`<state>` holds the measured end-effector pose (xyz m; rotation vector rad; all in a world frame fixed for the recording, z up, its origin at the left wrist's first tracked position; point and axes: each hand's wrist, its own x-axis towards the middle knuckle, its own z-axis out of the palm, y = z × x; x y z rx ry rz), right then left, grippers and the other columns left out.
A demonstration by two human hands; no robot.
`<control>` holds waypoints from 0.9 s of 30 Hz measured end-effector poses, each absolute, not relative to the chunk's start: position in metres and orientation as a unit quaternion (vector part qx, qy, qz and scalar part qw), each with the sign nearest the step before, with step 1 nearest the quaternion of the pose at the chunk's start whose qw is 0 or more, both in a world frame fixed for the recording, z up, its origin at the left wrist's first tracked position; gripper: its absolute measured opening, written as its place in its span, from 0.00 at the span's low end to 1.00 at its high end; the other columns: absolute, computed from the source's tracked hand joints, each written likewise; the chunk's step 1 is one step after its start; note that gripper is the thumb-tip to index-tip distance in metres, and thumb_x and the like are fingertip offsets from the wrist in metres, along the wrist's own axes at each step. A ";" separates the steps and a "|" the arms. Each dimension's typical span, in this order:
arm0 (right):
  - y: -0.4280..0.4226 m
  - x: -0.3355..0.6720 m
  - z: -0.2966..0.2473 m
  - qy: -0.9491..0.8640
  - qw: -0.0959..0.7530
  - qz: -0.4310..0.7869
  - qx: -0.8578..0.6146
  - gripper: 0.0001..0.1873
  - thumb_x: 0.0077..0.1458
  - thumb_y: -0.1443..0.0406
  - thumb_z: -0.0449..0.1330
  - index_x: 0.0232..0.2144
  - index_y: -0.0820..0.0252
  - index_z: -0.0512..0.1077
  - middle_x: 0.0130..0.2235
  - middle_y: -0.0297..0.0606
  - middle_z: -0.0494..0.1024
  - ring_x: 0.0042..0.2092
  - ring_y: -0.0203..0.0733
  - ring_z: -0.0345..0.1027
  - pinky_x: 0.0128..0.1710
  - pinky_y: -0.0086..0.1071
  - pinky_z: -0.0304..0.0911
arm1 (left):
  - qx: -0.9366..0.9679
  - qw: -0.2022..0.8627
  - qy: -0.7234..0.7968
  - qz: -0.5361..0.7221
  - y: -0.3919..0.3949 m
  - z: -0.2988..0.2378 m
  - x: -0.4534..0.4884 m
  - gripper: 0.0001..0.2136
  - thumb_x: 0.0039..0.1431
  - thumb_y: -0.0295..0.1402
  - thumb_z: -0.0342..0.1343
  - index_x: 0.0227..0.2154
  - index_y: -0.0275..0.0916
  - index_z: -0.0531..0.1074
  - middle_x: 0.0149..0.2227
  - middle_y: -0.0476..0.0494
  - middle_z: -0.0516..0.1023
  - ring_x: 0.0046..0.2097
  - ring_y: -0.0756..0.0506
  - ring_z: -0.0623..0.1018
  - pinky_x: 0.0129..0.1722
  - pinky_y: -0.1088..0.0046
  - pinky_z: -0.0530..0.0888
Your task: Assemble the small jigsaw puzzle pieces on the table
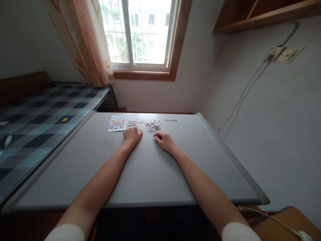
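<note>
Both my arms reach out over a grey table (150,174). My left hand (132,135) rests on the tabletop with its fingers curled, just below a short row of joined jigsaw pieces (135,123). My right hand (164,140) lies beside it, fingers bent and fingertips on the table, just below a loose pile of jigsaw pieces (152,126). Whether either hand pinches a piece is too small to tell. A colourful reference picture card (117,123) lies flat to the left of the pieces. Another short row of pieces (171,120) sits further right.
A bed with a checked blue and black cover (37,127) runs along the table's left side. A window (140,33) with a patterned curtain (85,43) is behind the table. The wall at right carries a socket (286,53) with a cable, under a wooden shelf (263,13).
</note>
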<state>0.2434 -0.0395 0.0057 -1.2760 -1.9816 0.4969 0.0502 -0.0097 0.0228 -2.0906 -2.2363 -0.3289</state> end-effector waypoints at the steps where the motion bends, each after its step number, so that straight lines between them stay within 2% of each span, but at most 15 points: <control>1: -0.039 0.243 0.006 -0.769 0.358 0.192 -0.494 0.09 0.53 0.68 0.55 0.33 0.58 0.75 0.33 0.36 0.77 0.35 0.36 0.67 0.37 0.29 0.60 | -0.678 0.032 -0.726 -0.107 -0.010 0.022 0.050 0.21 0.59 0.44 0.41 0.43 0.37 0.73 0.36 0.34 0.77 0.38 0.36 0.77 0.35 0.64 0.70; 11: -0.040 0.243 0.008 -0.765 0.368 0.180 -0.496 0.10 0.54 0.67 0.54 0.33 0.58 0.75 0.33 0.36 0.77 0.34 0.36 0.67 0.37 0.28 0.60 | -0.694 0.041 -0.711 -0.100 -0.009 0.021 0.049 0.20 0.59 0.43 0.41 0.42 0.40 0.74 0.36 0.37 0.78 0.38 0.38 0.77 0.34 0.67 0.69; 15: -0.036 0.256 0.013 -0.711 0.373 0.118 -0.585 0.11 0.55 0.66 0.52 0.34 0.59 0.75 0.33 0.37 0.77 0.33 0.37 0.67 0.38 0.30 0.60 | -0.719 0.024 -0.688 -0.098 -0.010 0.022 0.049 0.19 0.59 0.43 0.42 0.46 0.46 0.73 0.38 0.40 0.78 0.39 0.40 0.77 0.36 0.68 0.68; 20: -0.029 0.276 0.012 -0.658 0.341 0.094 -0.664 0.11 0.53 0.67 0.54 0.36 0.57 0.75 0.32 0.37 0.76 0.33 0.39 0.67 0.37 0.30 0.59 | -0.720 0.017 -0.687 -0.101 -0.011 0.022 0.049 0.19 0.59 0.43 0.43 0.47 0.47 0.73 0.38 0.41 0.79 0.39 0.41 0.77 0.35 0.70 0.67; 27: -0.030 0.269 0.007 -0.723 0.330 0.114 -0.596 0.10 0.53 0.64 0.57 0.37 0.56 0.76 0.29 0.34 0.71 0.31 0.36 0.64 0.37 0.29 0.59 | -0.723 0.009 -0.684 -0.100 -0.013 0.025 0.050 0.19 0.60 0.43 0.42 0.48 0.46 0.72 0.38 0.40 0.79 0.39 0.41 0.77 0.36 0.69 0.67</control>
